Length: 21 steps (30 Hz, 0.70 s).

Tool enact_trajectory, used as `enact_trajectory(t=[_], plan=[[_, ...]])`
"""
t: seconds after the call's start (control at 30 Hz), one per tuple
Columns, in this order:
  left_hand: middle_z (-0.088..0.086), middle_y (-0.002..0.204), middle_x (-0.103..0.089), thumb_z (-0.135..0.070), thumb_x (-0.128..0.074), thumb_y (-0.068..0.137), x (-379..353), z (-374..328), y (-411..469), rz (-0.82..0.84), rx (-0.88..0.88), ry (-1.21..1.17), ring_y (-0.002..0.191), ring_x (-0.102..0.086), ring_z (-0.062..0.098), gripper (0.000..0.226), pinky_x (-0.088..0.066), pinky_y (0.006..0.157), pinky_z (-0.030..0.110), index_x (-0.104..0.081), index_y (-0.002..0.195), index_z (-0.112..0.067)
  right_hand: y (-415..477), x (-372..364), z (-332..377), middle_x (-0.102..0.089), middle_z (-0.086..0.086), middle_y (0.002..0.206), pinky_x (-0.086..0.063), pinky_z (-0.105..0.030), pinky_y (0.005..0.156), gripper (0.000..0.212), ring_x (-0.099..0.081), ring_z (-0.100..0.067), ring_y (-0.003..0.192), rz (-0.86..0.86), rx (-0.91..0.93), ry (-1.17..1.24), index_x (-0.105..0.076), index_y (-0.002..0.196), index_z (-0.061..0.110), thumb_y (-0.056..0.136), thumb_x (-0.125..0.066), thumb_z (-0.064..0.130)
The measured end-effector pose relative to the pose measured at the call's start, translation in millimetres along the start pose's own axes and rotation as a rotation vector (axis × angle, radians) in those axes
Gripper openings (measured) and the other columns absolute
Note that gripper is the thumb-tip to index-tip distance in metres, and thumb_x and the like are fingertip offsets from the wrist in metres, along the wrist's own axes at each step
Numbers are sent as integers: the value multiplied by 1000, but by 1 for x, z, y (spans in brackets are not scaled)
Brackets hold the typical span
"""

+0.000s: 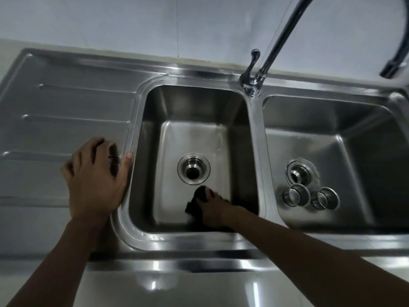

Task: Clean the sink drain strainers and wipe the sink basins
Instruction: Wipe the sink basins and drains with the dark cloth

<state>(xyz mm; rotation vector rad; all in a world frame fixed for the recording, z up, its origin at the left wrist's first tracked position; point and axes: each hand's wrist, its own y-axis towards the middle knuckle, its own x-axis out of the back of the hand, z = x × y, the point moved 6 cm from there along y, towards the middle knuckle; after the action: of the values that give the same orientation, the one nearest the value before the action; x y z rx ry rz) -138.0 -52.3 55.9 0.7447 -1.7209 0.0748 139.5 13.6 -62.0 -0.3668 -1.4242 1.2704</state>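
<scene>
My right hand (212,206) is down in the left basin (194,138), fingers closed around a dark cloth (195,199) pressed to the basin floor just in front of the drain opening (193,170). My left hand (95,176) holds nothing; it lies flat and spread on the drainboard (66,120), thumb at the basin's rim, bracing me.

I judge I am in the middle of wiping this basin. To do it well I should keep the cloth flat under my fingers rather than bunched, work in overlapping passes from the walls toward the drain, and press into the rounded corners where film collects. The ring around the drain needs a turn of the cloth too. Pale streaks show on the far part of the floor, so that patch likely still wants a pass.

The left drain sits open, with no strainer in it. Both strainer baskets (296,193) lie in the right basin (345,138), side by side just in front of that basin's drain (299,172), tipped so their open mouths show; they look empty and shiny, though I cannot tell about fine residue. The faucet (274,45) arches overhead, with no water running that I can see.
</scene>
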Motion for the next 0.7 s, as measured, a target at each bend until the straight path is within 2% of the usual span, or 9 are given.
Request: enact_trajectory(t=[0.1, 0.17, 0.27, 0.33, 0.43, 0.5, 0.6, 0.7], plan=[[2, 144, -46, -68, -34, 102, -5, 4, 1, -30, -4, 32, 129, -46, 34, 53, -36, 104, 57, -53, 128, -26, -26, 4, 10, -37, -15, 157, -33, -47, 111, 61, -42, -35, 138, 164, 86, 88, -43, 147, 12, 99, -42, 50], [3, 143, -47, -69, -34, 101, -8, 7, 2, -32, 1, 60, 126, -48, 38, 55, -39, 101, 58, -53, 128, -25, -41, 10, 14, -51, -12, 146, -41, -43, 103, 67, -54, -31, 121, 241, 92, 132, -55, 137, 11, 94, -35, 59], [6, 143, -48, -70, -35, 101, -9, 7, 3, -33, 4, 58, 124, -50, 40, 56, -40, 100, 60, -53, 128, -24, -53, 17, 17, -59, -8, 131, -45, -37, 89, 63, -58, -26, 101, 274, 59, 210, -62, 119, 14, 90, -38, 64], [8, 141, -49, -70, -36, 101, -8, 5, 4, -42, 8, 60, 122, -51, 42, 56, -40, 99, 61, -53, 125, -23, -58, 17, 18, -62, -6, 116, -48, -35, 86, 55, -62, -24, 93, 276, 54, 268, -61, 107, 17, 85, -42, 63], [11, 138, -51, -69, -37, 101, -7, 3, 3, -40, -13, 63, 119, -51, 44, 55, -41, 97, 61, -54, 121, -21, -61, 21, 18, -64, -4, 119, -49, -38, 96, 60, -65, -23, 97, 172, 81, 245, -65, 109, 20, 83, -41, 69], [14, 135, -53, -68, -37, 102, -4, -1, 3, -38, -27, 89, 117, -52, 44, 57, -41, 96, 59, -55, 120, -17, -64, 24, 17, -67, -2, 117, -49, -39, 97, 63, -66, -22, 97, 113, 99, 247, -67, 98, 20, 74, -43, 73], [19, 135, -53, -69, -37, 101, 2, -17, -10, -21, -32, 123, 116, -52, 45, 63, -41, 96, 59, -56, 123, -13, -71, 29, 15, -71, 1, 98, -51, -35, 86, 66, -68, -22, 84, 75, 103, 279, -67, 83, 19, 49, -43, 71], [21, 142, -50, -71, -36, 100, 7, -48, -38, 59, -33, 116, 123, -49, 44, 70, -40, 100, 62, -54, 131, -11, -78, 38, 14, -69, 4, 87, -50, -34, 77, 61, -66, -19, 77, 39, 140, 309, -65, 80, 21, 48, -43, 67]])
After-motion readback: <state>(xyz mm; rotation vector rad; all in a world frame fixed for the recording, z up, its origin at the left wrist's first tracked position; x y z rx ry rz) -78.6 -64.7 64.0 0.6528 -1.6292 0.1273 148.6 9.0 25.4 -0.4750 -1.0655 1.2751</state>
